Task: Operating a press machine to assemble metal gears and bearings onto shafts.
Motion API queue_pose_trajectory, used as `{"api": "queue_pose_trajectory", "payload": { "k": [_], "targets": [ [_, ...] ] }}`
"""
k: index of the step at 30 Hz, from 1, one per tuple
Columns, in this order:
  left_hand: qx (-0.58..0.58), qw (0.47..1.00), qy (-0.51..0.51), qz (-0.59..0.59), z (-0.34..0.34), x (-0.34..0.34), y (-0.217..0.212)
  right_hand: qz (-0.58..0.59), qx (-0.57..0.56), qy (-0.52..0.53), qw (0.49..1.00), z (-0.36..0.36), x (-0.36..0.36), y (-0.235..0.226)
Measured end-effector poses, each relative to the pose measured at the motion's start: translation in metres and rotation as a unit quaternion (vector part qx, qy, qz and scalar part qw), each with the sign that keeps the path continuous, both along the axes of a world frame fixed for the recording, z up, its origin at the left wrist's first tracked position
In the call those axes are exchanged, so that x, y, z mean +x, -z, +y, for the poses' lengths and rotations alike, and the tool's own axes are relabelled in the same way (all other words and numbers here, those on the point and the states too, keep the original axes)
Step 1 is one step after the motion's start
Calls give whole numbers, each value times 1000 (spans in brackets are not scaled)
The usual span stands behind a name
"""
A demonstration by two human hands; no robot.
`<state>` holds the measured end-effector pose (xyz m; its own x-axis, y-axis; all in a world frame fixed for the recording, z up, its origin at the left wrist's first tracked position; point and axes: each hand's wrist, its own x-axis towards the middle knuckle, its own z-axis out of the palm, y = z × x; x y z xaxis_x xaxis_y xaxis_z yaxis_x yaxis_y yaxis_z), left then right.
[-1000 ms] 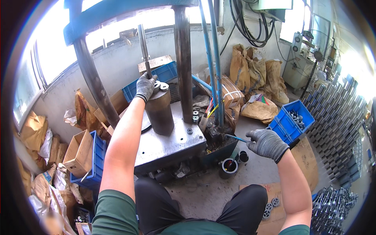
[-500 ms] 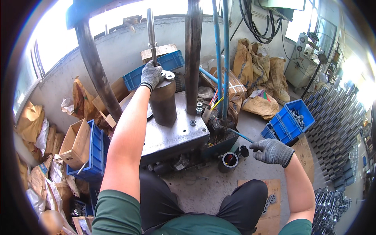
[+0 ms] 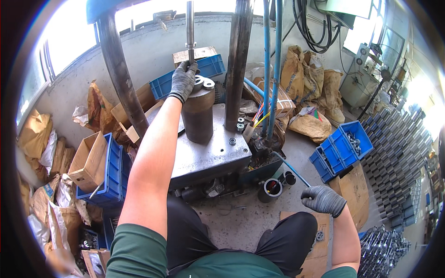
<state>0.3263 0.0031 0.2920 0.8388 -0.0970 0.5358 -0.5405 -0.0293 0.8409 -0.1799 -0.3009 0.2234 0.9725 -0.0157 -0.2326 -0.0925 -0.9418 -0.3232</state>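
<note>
My left hand point(image 3: 183, 82), in a grey glove, has its fingers closed around the lower end of an upright steel rod point(image 3: 191, 54), above a thick dark steel cylinder point(image 3: 198, 120). What lies inside the fingers is hidden. Small ring-shaped metal parts point(image 3: 209, 84) rest on the cylinder's top, right beside this hand. The cylinder stands on a flat steel press table point(image 3: 204, 162). On the right, my gloved right hand point(image 3: 324, 200) is curled at the end of a thin blue lever point(image 3: 292, 168); the palm side is hidden.
Steel columns point(image 3: 238, 69) and blue pipes point(image 3: 273, 92) rise around the table. Several small bearings point(image 3: 232, 141) lie on its right edge. Two dark pots point(image 3: 270, 190) stand on the floor. Blue crates point(image 3: 340, 146) and stacked metal tubes point(image 3: 394, 153) fill the right side.
My right hand has moved down with the lever's end, so the lever slopes more steeply. The left hand's fingers stand more upright round the rod. The whole view has shifted slightly.
</note>
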Motion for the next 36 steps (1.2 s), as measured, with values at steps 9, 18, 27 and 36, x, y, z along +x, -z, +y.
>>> {"api": "queue_pose_trajectory", "payload": {
  "k": [9, 18, 27, 36],
  "targets": [
    [1, 1000, -3, 15, 3, 0, 0, -56, -26, 0, 998, -1, -3, 9],
    [0, 1000, -4, 1, 4, 2, 0, -64, -26, 47, 997, 8, -3, 1],
    [-12, 1000, -10, 10, 3, -11, -4, -80, -46, 55, 994, 8, -3, 2],
    [0, 1000, -4, 16, 3, -3, -1, -74, -41, 80, 993, 13, -1, -4]
  ]
}}
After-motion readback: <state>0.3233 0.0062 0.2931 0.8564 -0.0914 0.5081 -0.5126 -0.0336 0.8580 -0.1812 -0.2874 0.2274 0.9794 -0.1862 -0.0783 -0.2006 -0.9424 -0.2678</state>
